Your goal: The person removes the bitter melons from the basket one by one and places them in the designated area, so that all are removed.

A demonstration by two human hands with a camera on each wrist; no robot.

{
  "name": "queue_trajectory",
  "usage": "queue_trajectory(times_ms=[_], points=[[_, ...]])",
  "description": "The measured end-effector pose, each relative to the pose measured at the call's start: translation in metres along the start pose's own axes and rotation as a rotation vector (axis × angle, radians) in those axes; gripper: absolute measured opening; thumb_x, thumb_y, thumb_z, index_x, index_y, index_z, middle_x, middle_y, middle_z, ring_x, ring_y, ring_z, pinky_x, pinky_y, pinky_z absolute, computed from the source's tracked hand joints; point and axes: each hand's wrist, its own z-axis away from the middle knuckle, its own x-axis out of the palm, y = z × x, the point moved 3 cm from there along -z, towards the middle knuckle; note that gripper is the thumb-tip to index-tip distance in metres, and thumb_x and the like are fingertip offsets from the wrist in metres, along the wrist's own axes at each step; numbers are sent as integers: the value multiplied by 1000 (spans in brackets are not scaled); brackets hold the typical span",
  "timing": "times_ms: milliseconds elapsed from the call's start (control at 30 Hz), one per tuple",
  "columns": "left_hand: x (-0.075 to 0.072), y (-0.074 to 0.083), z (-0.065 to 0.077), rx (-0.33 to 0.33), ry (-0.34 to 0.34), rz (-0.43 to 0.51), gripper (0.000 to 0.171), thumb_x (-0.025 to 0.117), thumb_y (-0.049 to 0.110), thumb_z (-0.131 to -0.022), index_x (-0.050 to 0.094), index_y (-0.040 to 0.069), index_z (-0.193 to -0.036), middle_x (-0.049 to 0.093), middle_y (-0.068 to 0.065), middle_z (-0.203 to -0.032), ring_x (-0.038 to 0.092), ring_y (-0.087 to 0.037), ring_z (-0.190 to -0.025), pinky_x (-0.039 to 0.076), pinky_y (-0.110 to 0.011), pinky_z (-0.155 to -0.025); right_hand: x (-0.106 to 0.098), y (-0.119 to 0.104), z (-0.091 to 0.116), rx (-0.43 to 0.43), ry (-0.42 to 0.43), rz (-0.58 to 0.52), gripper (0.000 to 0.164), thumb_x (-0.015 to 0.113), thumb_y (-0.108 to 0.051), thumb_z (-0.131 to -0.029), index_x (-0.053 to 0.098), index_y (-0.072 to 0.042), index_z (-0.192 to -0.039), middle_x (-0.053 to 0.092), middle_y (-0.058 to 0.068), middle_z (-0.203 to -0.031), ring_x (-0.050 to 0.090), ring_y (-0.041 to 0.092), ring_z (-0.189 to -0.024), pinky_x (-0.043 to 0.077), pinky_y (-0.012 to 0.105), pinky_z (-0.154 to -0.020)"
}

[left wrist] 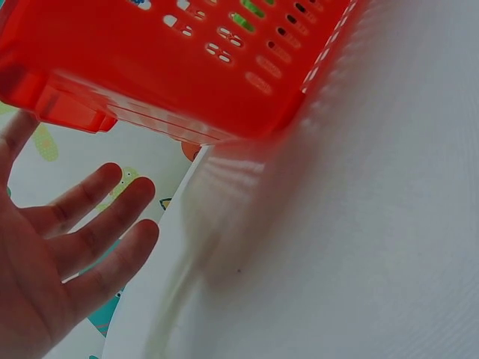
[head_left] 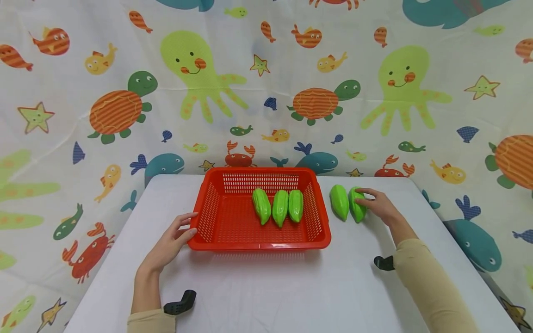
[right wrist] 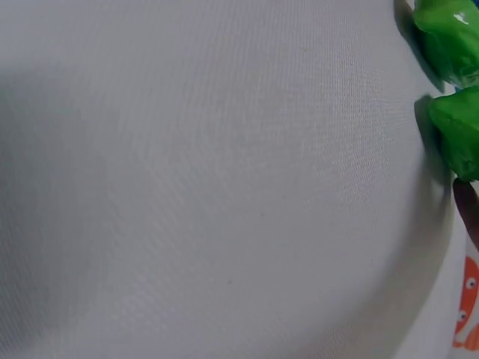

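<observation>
A red plastic basket [head_left: 260, 246] with perforated walls stands on the white table, holding three glossy green ridged fruits, one of them the leftmost fruit [head_left: 261, 206]. My left hand [head_left: 171, 243] is at the basket's left side, fingers spread and touching its rim. Seen from the left wrist, that hand [left wrist: 71, 247] has loosely straight fingers below the basket's wall [left wrist: 165, 82]. Right of the basket lie two more such fruits. My right hand [head_left: 381, 206] holds the outer fruit [head_left: 357, 212] between thumb and fingers, beside the inner fruit [head_left: 339, 202]. The right wrist view mostly misses this hand; one fingertip [right wrist: 465, 202] meets a green fruit [right wrist: 460, 131].
The white table [head_left: 266, 291] extends in front of the basket and to both sides. A cloth [head_left: 258, 92] printed with sea animals hangs behind it. Dark wrist cameras, such as the left one [head_left: 181, 303], jut from both wrists.
</observation>
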Motion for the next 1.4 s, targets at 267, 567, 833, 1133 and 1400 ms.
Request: queue_trajectory(times_ms=[267, 567, 833, 1133, 1400], points=[[0, 1, 0, 13, 1, 3, 58, 59, 39, -97, 36, 25, -148, 33, -16, -148, 44, -40, -128, 49, -53, -95, 1, -5, -1, 7, -10, -8, 67, 62, -40, -95, 38, -11, -150, 20, 26, -156, 24, 48, -139, 23, 65, -110], [-2, 3, 1, 27, -8, -5, 58, 58, 38, -98, 34, 22, -149, 33, -17, -147, 44, -42, -128, 50, -51, -94, 3, -7, -2, 3, -31, -28, 66, 62, -40, -96, 37, -12, -151, 19, 24, -157, 23, 47, -140, 23, 64, -111], [-1, 1, 1, 25, 4, 2, 59, 59, 40, -97, 35, 25, -148, 34, -15, -147, 44, -41, -128, 50, -51, -94, 3, -6, -3, -15, -33, -29, 67, 63, -39, -95, 38, -11, -150, 18, 25, -157, 18, 46, -141, 23, 65, -110], [0, 0, 0, 12, 6, 0, 59, 60, 40, -96, 36, 26, -148, 33, -15, -148, 44, -40, -129, 49, -53, -94, -2, -5, 2, -22, -25, -15, 69, 62, -42, -95, 36, -12, -151, 19, 25, -157, 24, 47, -140, 24, 64, -110], [0, 0, 1, 6, 4, -6, 59, 59, 41, -96, 36, 26, -148, 33, -16, -149, 44, -41, -129, 50, -51, -94, -13, -16, 8, -43, 70, 7, 63, 57, -35, -99, 35, -7, -150, 20, 24, -158, 25, 47, -140, 25, 63, -110]])
